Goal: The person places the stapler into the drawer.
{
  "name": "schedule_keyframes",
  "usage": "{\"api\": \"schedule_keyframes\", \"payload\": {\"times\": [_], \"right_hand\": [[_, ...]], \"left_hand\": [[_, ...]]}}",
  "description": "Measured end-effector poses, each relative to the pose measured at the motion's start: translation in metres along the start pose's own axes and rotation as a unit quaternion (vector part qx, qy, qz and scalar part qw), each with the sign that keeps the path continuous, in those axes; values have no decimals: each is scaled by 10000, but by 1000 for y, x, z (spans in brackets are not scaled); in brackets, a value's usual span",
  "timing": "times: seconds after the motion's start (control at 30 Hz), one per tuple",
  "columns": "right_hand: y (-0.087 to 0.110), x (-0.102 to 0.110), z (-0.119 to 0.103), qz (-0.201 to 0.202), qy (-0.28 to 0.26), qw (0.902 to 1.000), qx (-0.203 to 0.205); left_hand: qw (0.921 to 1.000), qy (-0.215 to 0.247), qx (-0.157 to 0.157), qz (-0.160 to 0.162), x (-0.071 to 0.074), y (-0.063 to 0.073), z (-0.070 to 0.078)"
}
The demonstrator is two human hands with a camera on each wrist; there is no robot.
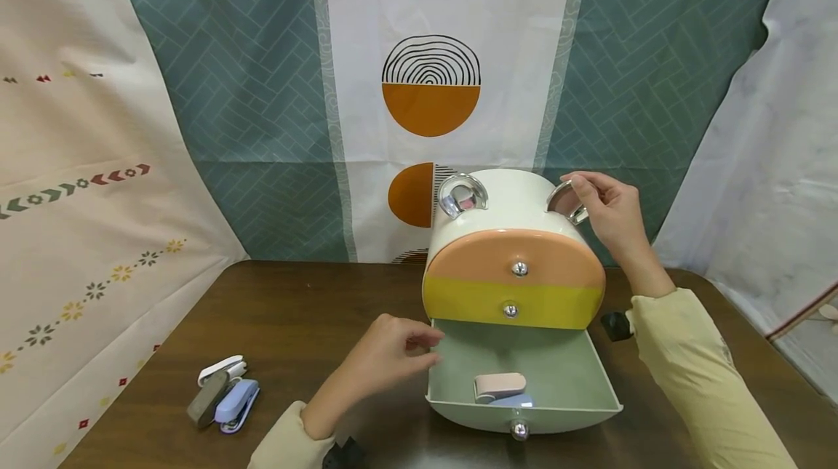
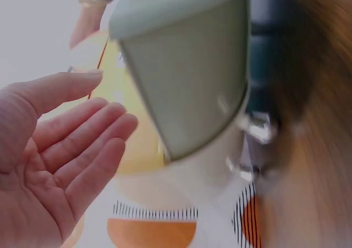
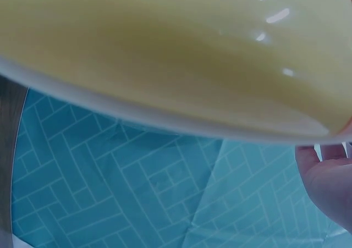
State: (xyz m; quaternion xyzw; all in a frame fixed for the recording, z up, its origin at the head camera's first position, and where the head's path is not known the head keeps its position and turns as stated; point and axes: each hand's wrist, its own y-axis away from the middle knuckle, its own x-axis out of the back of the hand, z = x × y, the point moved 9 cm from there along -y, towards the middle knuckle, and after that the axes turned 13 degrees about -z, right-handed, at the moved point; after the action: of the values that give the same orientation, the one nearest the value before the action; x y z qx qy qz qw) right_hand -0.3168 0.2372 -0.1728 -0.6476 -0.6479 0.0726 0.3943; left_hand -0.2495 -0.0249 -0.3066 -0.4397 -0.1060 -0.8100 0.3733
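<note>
A small round-topped drawer cabinet stands on the table with an orange drawer front, a yellow one and a pulled-out green bottom drawer. Inside that drawer lie a pink mini stapler and a blue object partly hidden under it. My right hand pinches the cabinet's right round silver ear. Beside the green drawer's left edge hovers my left hand, fingers relaxed and holding nothing. The left wrist view shows its loosely spread fingers near the green drawer's side.
At the left of the brown table, a white stapler, a grey stapler and a blue stapler lie huddled together. The left silver ear stands on the cabinet's top. Patterned cloth hangs behind.
</note>
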Motion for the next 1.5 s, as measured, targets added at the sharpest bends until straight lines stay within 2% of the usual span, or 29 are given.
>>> {"api": "schedule_keyframes", "payload": {"times": [0.23, 0.53, 0.77, 0.9, 1.0, 1.23, 1.3, 1.4, 1.5], "right_hand": [[2, -3, -8, -67, -43, 9999, 76], [2, -7, -9, -250, -363, 9989, 145], [2, -7, -10, -261, -290, 9991, 154], [2, -7, -9, -266, -187, 9994, 117], [1, -7, -8, -274, -218, 9993, 135], [2, -6, -8, -280, -255, 9992, 125], [2, -6, -9, -270, -247, 9993, 113], [2, -6, -10, -263, -237, 9993, 135], [2, -5, -10, -252, -190, 9994, 162]], "left_hand": [[9963, 154, 317, 784, 24, 41, -28], [9854, 143, 1009, 1365, 41, 98, -61], [9624, -35, 2007, 1832, 55, 140, -89], [9522, -456, 2226, 2044, 65, 161, -97], [9465, -730, 2376, 2056, 71, 173, -102], [9261, -966, 3323, 1502, 75, 193, -126], [9221, -1029, 3467, 1376, 75, 197, -131], [9210, -1023, 3576, 1159, 75, 203, -139], [9164, -1082, 3719, 1007, 76, 207, -144]]}}
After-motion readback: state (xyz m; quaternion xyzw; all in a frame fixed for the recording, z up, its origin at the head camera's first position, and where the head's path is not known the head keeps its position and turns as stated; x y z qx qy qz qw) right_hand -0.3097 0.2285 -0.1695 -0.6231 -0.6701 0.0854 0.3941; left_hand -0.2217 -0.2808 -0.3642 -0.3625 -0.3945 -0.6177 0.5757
